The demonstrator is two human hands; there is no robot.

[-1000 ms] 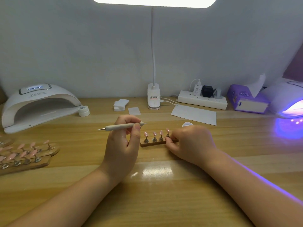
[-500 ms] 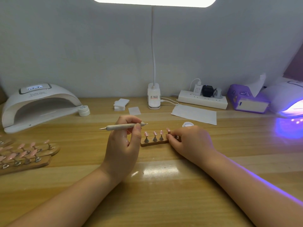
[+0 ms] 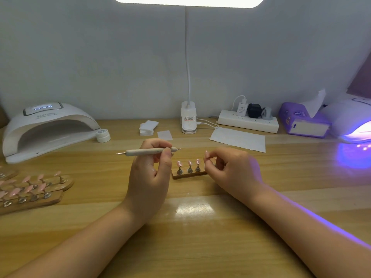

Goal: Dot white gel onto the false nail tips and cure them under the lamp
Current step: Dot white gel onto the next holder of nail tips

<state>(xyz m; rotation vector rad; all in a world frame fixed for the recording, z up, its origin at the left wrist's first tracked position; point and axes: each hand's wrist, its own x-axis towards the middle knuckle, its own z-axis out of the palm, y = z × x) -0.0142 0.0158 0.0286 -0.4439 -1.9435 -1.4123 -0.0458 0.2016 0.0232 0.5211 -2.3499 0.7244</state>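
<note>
The right hand (image 3: 232, 169) has lifted off the wooden holder (image 3: 189, 174), its fingers (image 3: 207, 160) now pinching one nail tip (image 3: 206, 151) above it. Left-hand (image 3: 149, 177) fingers grip the dotting pen (image 3: 148, 151) level, just left.

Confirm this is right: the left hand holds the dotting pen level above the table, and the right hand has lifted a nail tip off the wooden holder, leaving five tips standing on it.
Not quite: the head view shows three tips standing on the wooden holder, not five.
</note>
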